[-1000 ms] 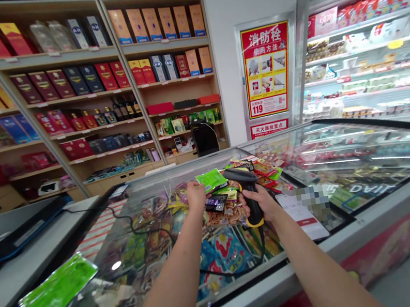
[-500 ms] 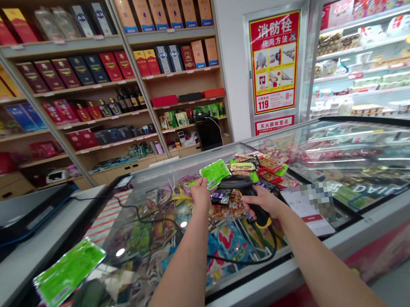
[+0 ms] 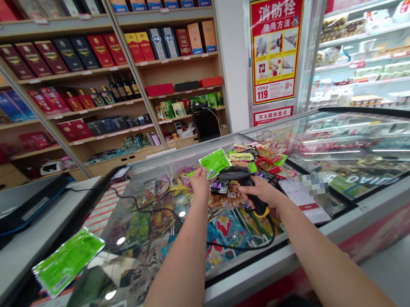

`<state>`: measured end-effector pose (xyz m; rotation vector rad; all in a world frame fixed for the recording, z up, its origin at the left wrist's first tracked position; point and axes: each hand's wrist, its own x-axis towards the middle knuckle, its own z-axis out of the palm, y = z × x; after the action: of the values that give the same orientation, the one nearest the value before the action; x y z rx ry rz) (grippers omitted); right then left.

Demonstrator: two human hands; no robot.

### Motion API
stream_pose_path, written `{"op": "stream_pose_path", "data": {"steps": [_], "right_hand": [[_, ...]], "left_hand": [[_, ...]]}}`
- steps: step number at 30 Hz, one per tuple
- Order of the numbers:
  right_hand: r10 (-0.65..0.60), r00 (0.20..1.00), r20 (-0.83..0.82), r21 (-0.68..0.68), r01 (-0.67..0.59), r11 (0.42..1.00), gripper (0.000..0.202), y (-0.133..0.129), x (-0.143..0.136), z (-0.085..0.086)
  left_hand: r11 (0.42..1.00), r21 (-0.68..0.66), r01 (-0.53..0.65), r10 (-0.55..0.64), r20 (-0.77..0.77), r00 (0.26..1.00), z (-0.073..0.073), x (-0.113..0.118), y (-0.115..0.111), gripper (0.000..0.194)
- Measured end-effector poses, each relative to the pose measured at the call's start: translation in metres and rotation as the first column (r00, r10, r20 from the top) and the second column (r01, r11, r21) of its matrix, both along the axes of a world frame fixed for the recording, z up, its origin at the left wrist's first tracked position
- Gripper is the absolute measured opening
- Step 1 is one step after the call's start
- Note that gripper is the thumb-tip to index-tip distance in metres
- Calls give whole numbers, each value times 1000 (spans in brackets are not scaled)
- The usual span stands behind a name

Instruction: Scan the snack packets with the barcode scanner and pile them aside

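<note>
A bright green packet [image 3: 215, 163] is pinched at its left end by my left hand [image 3: 200, 181], over the glass top. My right hand [image 3: 259, 192] is wrapped round the handle of a black barcode scanner [image 3: 235, 173], whose head points left beside the green packet. From the handle's yellow-edged base a black cable loops down over the glass. Colourful snack packets [image 3: 266, 156] lie in a heap just beyond the scanner. Another green packet [image 3: 69, 260] lies apart on the left side of the glass.
The glass-topped freezer [image 3: 227, 285] spans the front. A white sheet [image 3: 303, 200] lies right of my right hand. A black device [image 3: 13, 209] sits at the left. Shelves of boxes [image 3: 89, 73] and a lit fridge [image 3: 380, 51] stand behind.
The view has tipped slightly downward. Both hands keep their holds, and the green packet in my left hand sits slightly further right relative to the scanner.
</note>
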<state>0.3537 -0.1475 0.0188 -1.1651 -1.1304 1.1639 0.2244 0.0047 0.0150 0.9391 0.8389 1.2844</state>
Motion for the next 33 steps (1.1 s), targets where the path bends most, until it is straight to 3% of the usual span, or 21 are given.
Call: {"op": "stream_pose_path", "data": {"steps": [19,23,27,33], "right_hand": [[6,1000,-12,27,-5,1000,41,1,2,-6],[33,994,-104,13,-31,999,46,5,1,-11],[48,977,-206,-2,-50,999,46,16,-12,-13],[196,961,-194,-11,-202,979,46,32,-71,4]], "left_hand": [[1000,-18,1,0,41,999,1,1,-5,7],[998,-58,4,-2,37,999,-1,-4,-5,6],[998,-69,1,1,31,1000,-3,-34,-1,6],[984,-48,-173,174,11,985,-1,-121,1,9]]}}
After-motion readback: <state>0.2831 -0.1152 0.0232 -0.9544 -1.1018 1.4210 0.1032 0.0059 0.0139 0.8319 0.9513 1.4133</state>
